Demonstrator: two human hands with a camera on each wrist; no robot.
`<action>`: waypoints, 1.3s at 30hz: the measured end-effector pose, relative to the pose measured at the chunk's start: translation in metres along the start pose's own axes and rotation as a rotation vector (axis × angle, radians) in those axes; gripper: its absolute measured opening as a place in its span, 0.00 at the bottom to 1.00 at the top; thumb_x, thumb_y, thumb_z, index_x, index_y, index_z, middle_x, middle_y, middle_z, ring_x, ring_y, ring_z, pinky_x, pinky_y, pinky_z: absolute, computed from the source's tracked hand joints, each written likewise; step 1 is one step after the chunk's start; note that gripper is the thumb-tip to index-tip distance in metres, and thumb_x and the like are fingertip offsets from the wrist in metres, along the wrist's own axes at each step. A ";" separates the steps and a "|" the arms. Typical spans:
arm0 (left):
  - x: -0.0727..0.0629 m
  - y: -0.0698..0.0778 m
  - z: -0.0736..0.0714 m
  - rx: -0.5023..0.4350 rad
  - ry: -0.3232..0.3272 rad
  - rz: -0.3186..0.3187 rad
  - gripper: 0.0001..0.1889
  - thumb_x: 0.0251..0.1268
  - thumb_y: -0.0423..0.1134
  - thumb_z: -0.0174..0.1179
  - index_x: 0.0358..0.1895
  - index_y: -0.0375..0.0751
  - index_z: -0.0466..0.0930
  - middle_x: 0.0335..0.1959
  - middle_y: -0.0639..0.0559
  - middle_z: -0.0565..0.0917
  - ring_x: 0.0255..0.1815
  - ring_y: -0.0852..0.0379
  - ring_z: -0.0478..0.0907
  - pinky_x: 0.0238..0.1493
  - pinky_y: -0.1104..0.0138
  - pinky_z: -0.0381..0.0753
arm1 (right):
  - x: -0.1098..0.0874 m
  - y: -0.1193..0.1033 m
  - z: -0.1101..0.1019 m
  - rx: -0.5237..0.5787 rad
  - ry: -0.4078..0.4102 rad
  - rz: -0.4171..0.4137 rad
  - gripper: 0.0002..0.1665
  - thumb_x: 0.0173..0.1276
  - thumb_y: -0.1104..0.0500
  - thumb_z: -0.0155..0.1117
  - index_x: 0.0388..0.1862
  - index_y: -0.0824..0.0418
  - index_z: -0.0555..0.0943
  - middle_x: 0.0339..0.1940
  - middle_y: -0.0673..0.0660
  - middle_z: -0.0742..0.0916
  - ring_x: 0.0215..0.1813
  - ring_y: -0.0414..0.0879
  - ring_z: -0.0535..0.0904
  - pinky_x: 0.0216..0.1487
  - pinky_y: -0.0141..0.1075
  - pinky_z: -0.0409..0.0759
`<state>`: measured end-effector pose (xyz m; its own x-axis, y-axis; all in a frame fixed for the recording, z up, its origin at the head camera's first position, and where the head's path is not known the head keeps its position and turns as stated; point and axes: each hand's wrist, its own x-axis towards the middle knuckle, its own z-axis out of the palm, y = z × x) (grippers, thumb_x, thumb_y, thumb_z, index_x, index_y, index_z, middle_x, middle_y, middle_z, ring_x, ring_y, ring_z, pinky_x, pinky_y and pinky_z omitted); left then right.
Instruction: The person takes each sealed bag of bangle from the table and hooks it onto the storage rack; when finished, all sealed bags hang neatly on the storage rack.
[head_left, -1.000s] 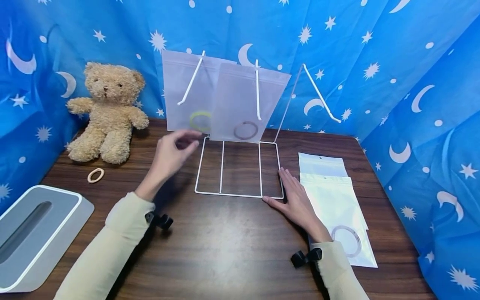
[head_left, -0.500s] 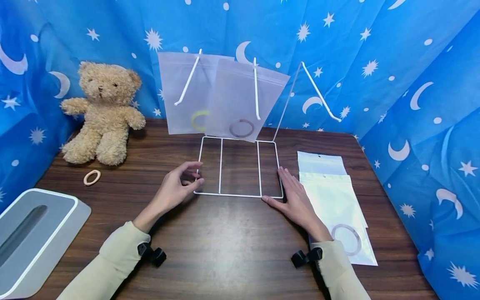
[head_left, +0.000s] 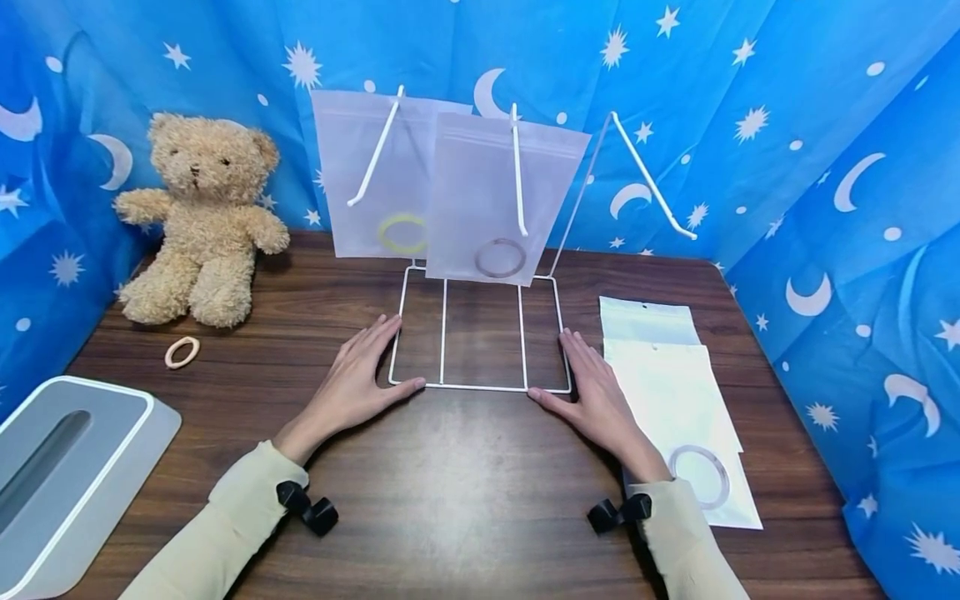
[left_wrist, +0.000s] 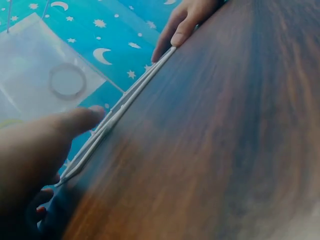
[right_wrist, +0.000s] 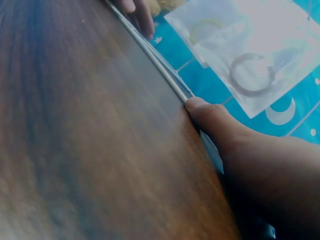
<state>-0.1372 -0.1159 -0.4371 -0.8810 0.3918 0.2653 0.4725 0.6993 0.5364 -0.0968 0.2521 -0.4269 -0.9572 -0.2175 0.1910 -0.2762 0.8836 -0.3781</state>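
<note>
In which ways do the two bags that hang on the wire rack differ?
The left bag shows a yellow ring; the right bag shows a brownish ring.
The right bag is in front, while the left bag is partly covered by it.
Both are whitish, translucent and hang on the rack.

Blue curtain (head_left: 427, 50), white moons (head_left: 489, 93) and stars (head_left: 302, 65); dark wood-grain table (head_left: 480, 533), pale glare (head_left: 468, 458).

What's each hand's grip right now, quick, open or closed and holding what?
Left hand: grip open, holding nothing, at the white wire rack's near left corner.
Right hand: grip open, holding nothing, at its near right corner.
</note>
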 end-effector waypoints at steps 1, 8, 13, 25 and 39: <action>0.000 0.000 0.000 0.016 -0.007 0.008 0.52 0.57 0.70 0.60 0.77 0.41 0.55 0.76 0.46 0.59 0.77 0.48 0.50 0.72 0.47 0.49 | 0.000 0.000 0.000 0.000 0.000 0.000 0.60 0.60 0.28 0.62 0.79 0.61 0.54 0.78 0.61 0.60 0.77 0.57 0.52 0.73 0.56 0.52; 0.000 0.002 0.000 0.058 -0.022 0.034 0.49 0.61 0.68 0.58 0.76 0.37 0.56 0.76 0.44 0.58 0.77 0.47 0.50 0.73 0.49 0.48 | 0.001 0.003 0.001 0.002 -0.008 0.007 0.60 0.61 0.29 0.62 0.79 0.61 0.53 0.78 0.61 0.59 0.77 0.57 0.51 0.73 0.56 0.52; -0.001 0.003 0.001 0.052 -0.021 0.036 0.50 0.61 0.68 0.58 0.76 0.37 0.56 0.76 0.44 0.58 0.77 0.47 0.50 0.73 0.49 0.48 | 0.000 0.002 0.000 -0.005 -0.015 0.022 0.61 0.59 0.26 0.61 0.80 0.60 0.53 0.79 0.60 0.59 0.78 0.56 0.50 0.73 0.55 0.50; -0.002 0.002 -0.001 0.065 -0.030 0.030 0.50 0.61 0.68 0.57 0.76 0.36 0.56 0.77 0.45 0.57 0.77 0.48 0.49 0.73 0.49 0.48 | 0.002 -0.001 -0.002 0.017 -0.021 0.026 0.60 0.61 0.28 0.61 0.79 0.60 0.53 0.78 0.61 0.59 0.77 0.58 0.52 0.73 0.56 0.51; -0.001 0.000 0.001 0.078 -0.034 0.034 0.50 0.61 0.68 0.57 0.76 0.36 0.55 0.77 0.46 0.57 0.77 0.48 0.49 0.73 0.50 0.48 | -0.014 0.010 -0.054 0.107 0.187 0.086 0.43 0.69 0.43 0.64 0.77 0.55 0.61 0.73 0.62 0.69 0.72 0.60 0.62 0.67 0.60 0.60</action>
<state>-0.1361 -0.1158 -0.4381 -0.8635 0.4353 0.2546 0.5041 0.7291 0.4629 -0.0812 0.2858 -0.3847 -0.9477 -0.0537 0.3147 -0.2113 0.8444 -0.4923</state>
